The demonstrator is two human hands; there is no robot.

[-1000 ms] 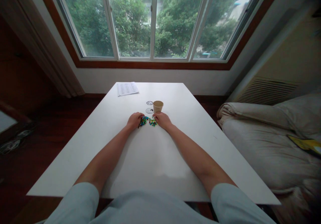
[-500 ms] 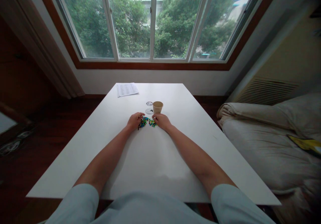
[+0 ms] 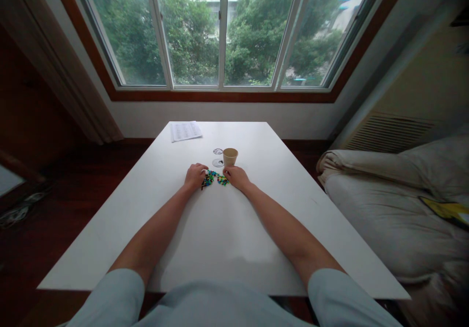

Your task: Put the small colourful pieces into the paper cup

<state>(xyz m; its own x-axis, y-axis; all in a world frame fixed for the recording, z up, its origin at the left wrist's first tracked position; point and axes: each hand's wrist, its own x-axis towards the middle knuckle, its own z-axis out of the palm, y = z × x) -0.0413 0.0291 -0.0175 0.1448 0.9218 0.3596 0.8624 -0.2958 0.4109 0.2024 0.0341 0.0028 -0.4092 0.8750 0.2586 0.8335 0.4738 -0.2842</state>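
Note:
Two little heaps of small multicoloured pieces lie side by side on the white table; they are too small to name exactly. My left hand (image 3: pixel 195 176) is at the outer edge of the left heap (image 3: pixel 208 179), its fingers curled together. At the right heap (image 3: pixel 222 180), my right hand (image 3: pixel 236 176) has its thumb and fingers closed in a pinch. What either hand holds, if anything, is too small or hidden to make out. Just beyond the right hand stands an upright tan paper cup (image 3: pixel 230 156). Two round clear discs or lids (image 3: pixel 218 163) lie left of the cup.
Printed paper sheets (image 3: pixel 185 131) lie at the far left corner of the white table (image 3: pixel 220 239). Past the table are a wall and a wide window (image 3: pixel 222 38). A sofa with a pale cover (image 3: pixel 359 195) stands at the right. Cables (image 3: pixel 18 212) lie on the floor at the left.
My left hand has drawn slightly left and its stretched fingers have curled in beside the left heap. The right hand stays nearly where it was, fingers closed.

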